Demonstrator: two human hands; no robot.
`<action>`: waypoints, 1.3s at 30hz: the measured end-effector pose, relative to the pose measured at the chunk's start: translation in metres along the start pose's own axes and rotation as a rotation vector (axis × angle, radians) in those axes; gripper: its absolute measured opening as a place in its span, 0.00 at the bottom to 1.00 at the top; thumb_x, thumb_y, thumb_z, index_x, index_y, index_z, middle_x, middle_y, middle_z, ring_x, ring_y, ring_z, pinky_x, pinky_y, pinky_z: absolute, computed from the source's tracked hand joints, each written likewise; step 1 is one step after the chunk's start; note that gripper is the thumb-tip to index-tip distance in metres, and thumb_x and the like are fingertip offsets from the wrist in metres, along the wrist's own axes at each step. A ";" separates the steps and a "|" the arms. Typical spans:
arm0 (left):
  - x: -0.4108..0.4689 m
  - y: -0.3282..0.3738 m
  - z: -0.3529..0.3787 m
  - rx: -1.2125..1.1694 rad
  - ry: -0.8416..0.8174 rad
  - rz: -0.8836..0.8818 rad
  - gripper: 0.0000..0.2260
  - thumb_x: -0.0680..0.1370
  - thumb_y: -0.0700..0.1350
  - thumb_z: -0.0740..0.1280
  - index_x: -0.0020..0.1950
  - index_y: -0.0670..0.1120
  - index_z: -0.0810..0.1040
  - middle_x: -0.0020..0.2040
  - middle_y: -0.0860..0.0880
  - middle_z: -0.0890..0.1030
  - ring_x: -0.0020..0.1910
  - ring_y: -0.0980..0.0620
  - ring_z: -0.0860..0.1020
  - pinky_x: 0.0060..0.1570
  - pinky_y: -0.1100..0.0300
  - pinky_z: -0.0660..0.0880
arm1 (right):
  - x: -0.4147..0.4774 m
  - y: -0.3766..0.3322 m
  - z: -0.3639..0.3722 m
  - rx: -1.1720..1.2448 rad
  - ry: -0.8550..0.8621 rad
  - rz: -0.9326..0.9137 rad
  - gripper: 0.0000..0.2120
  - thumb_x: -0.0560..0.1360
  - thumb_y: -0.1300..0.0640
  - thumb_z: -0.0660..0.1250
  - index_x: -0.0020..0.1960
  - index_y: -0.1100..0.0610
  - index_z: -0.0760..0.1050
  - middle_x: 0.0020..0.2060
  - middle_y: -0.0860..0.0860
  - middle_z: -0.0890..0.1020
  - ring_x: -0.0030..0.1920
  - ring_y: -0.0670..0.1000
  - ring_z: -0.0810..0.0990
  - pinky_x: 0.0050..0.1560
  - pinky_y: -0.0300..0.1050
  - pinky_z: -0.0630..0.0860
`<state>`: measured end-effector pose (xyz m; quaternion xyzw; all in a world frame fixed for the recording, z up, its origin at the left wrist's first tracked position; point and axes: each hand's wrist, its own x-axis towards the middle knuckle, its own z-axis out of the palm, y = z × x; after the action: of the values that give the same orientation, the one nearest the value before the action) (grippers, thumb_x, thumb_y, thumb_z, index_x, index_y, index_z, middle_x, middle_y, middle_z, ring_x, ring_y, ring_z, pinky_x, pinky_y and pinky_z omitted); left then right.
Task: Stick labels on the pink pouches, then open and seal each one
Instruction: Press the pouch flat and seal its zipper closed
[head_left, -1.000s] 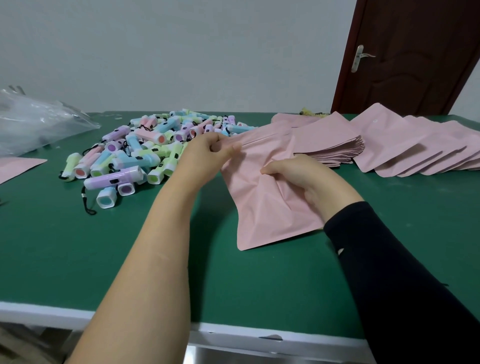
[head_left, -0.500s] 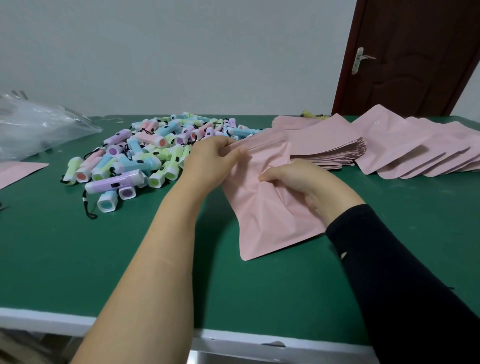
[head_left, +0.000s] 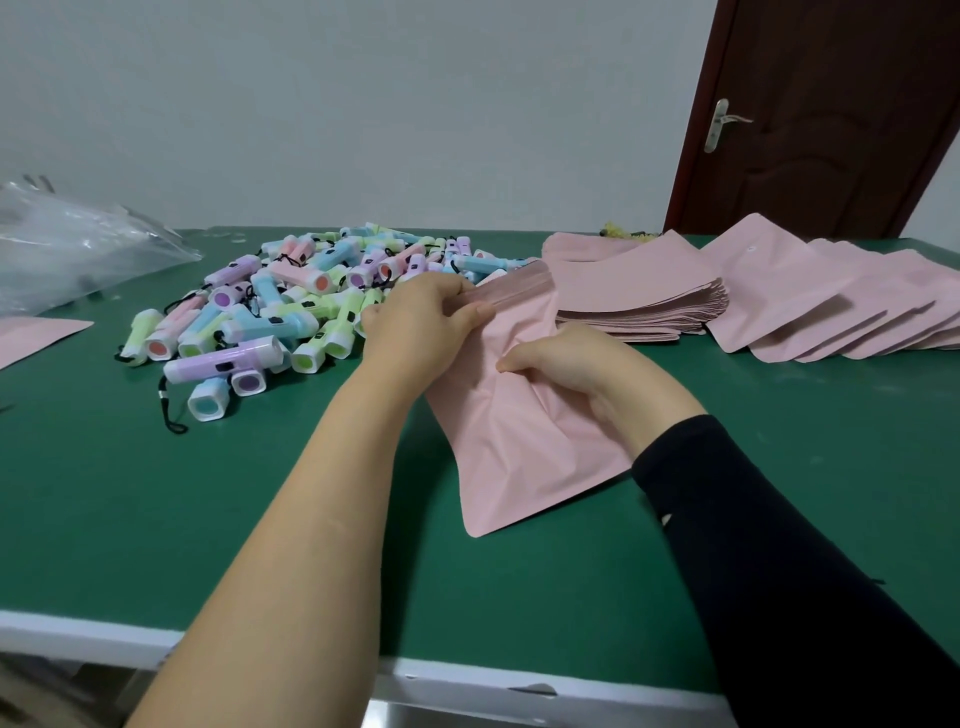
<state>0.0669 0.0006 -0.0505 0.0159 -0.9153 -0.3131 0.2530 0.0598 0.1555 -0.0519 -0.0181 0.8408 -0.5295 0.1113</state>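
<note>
A pink pouch (head_left: 519, 452) lies on the green surface (head_left: 208, 493) just in front of the stack of pouches (head_left: 639, 296), its long axis running from the stack toward the person. The left hand (head_left: 421, 322) pinches its zip mouth, nearer the stack; the right hand (head_left: 566, 364) grips its crumpled middle.

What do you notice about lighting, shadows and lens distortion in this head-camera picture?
Head view: soft, even light, no harsh glare; a dim shadow on the green table beside the pink pouch; the wide lens makes the door lean; the clear plastic bag shows mild sheen.
</note>
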 end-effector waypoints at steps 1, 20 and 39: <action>0.000 0.000 0.000 0.000 0.003 0.002 0.17 0.78 0.54 0.68 0.33 0.50 0.67 0.32 0.54 0.72 0.35 0.59 0.69 0.48 0.52 0.64 | 0.000 0.000 0.000 -0.001 0.005 0.001 0.16 0.65 0.56 0.75 0.52 0.58 0.81 0.47 0.55 0.85 0.48 0.59 0.83 0.58 0.56 0.78; -0.009 0.018 0.000 -0.100 0.030 0.020 0.14 0.80 0.51 0.65 0.34 0.55 0.70 0.33 0.58 0.74 0.38 0.62 0.71 0.73 0.35 0.49 | -0.009 -0.006 0.007 -0.150 -0.017 -0.045 0.15 0.67 0.56 0.71 0.52 0.58 0.80 0.48 0.57 0.84 0.49 0.58 0.83 0.56 0.54 0.78; -0.009 0.019 0.002 -0.209 0.003 0.061 0.05 0.80 0.52 0.65 0.50 0.53 0.79 0.52 0.55 0.81 0.54 0.53 0.77 0.65 0.42 0.68 | -0.012 -0.009 0.010 -0.263 -0.078 -0.101 0.12 0.69 0.53 0.72 0.49 0.58 0.80 0.46 0.55 0.83 0.43 0.53 0.80 0.41 0.45 0.71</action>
<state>0.0758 0.0184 -0.0452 -0.0381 -0.8774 -0.3988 0.2639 0.0724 0.1444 -0.0461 -0.0953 0.8959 -0.4187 0.1141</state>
